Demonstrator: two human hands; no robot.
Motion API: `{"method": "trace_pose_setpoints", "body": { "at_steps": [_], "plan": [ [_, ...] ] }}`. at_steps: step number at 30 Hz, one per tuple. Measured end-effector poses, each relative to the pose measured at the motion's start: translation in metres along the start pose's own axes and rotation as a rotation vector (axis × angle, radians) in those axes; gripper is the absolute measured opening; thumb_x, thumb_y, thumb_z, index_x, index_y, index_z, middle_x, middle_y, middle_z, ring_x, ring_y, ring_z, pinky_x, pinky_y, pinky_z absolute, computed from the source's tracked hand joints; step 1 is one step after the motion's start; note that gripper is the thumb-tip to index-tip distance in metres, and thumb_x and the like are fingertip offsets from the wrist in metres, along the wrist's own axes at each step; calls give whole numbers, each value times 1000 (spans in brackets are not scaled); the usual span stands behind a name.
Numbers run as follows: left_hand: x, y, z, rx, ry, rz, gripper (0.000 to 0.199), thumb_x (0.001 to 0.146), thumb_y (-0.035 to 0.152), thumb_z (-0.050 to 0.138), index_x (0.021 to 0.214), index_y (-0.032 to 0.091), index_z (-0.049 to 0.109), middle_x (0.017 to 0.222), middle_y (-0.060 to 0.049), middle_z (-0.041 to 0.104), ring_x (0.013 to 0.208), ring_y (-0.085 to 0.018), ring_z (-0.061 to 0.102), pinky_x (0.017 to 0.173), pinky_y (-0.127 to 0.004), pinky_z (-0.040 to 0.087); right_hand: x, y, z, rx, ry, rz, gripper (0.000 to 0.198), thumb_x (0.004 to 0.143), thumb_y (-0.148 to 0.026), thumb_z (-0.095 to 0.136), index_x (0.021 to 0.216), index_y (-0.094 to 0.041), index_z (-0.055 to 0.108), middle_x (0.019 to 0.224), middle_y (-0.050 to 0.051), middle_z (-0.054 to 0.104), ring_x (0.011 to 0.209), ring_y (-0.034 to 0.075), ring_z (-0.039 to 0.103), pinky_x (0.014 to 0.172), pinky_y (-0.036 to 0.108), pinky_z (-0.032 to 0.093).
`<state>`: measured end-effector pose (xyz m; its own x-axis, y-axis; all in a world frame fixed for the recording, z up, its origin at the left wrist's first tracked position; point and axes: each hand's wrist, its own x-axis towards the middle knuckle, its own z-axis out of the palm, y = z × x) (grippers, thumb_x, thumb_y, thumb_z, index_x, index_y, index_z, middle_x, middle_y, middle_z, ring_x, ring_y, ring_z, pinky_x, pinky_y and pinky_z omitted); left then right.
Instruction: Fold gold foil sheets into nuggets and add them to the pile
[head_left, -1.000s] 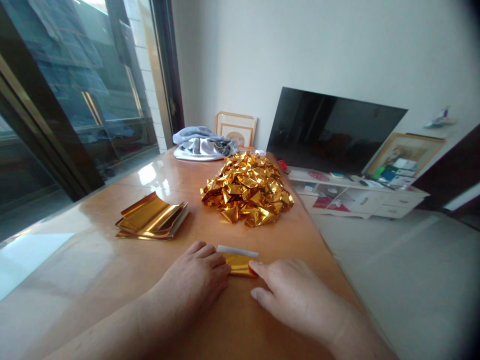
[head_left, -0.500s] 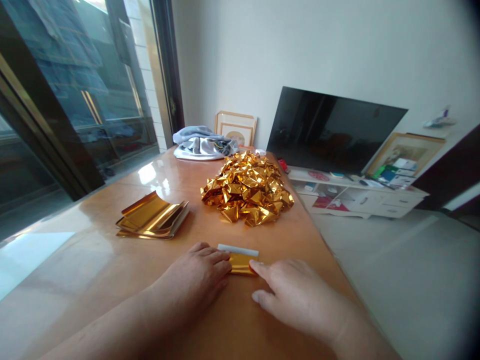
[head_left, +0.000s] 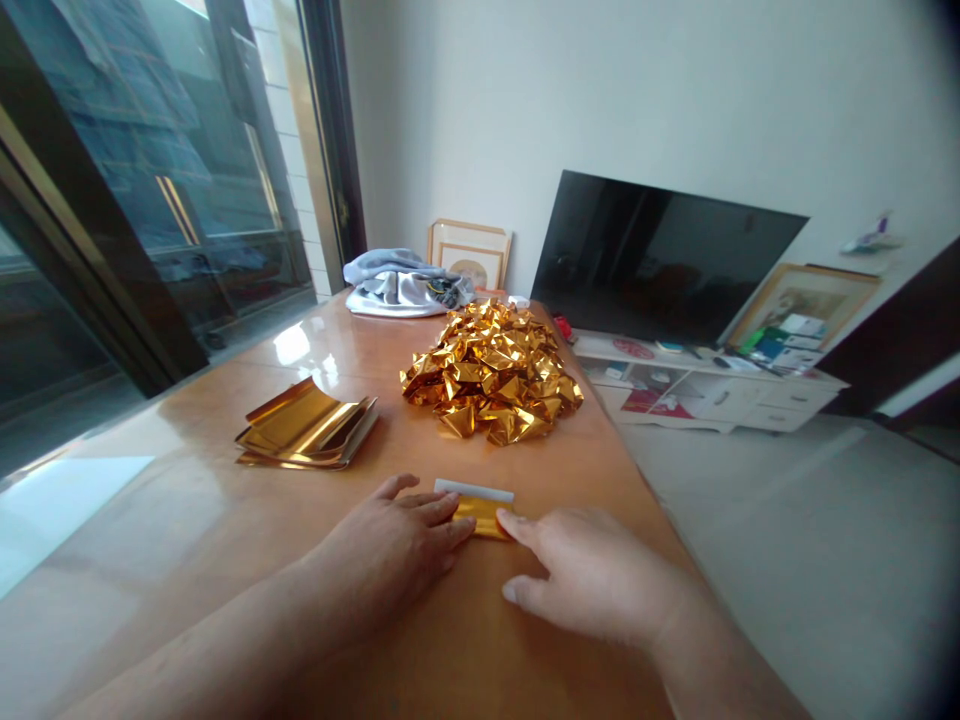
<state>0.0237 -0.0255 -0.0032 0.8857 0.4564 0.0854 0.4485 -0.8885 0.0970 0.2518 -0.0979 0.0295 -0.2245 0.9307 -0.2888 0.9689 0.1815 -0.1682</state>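
A sheet of gold foil paper, folded over with a pale strip along its far edge, lies flat on the wooden table. My left hand rests on its left end, fingers stretched out and spread, hiding that end. At the right end, my right hand presses an extended index finger on the foil, its thumb held apart. Beyond them rises a heap of folded gold foil pieces. To the left sits a loose stack of gold foil sheets, some curling upward.
Bundled pale blue cloth lies at the table's far end, before leaning picture frames. A large television stands on a white cabinet beyond the table's right edge. Glass sliding doors are at left.
My left hand's fingers have spread and slid a little to the right over the foil. My right finger stays at the right end. The view has shifted slightly.
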Motion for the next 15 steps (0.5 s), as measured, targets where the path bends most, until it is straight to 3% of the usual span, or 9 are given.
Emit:
{"method": "trace_pose_setpoints", "body": {
  "at_steps": [4,10,15],
  "plan": [
    [-1,0,-2,-9,-63,-15,35,97,37,50,131,38,56,132,-2,64,122,-26,59,111,-48,29,1,1,-1,-19,-39,-5,67,82,-58,57,142,-29,54,109,13,74,96,35,70,78,39,50],
    [-3,2,0,6,-55,-10,37,95,46,51,131,37,58,134,-5,62,122,-26,59,113,-52,28,2,1,-3,-9,-66,4,74,80,-63,58,145,-29,51,117,14,72,102,36,68,83,42,50],
    [-2,2,2,10,-64,-3,39,94,47,53,131,36,59,133,-8,63,122,-28,58,114,-56,26,5,6,-7,69,-78,9,70,77,-62,64,139,-29,58,125,10,69,107,32,67,88,36,49]
  ]
}}
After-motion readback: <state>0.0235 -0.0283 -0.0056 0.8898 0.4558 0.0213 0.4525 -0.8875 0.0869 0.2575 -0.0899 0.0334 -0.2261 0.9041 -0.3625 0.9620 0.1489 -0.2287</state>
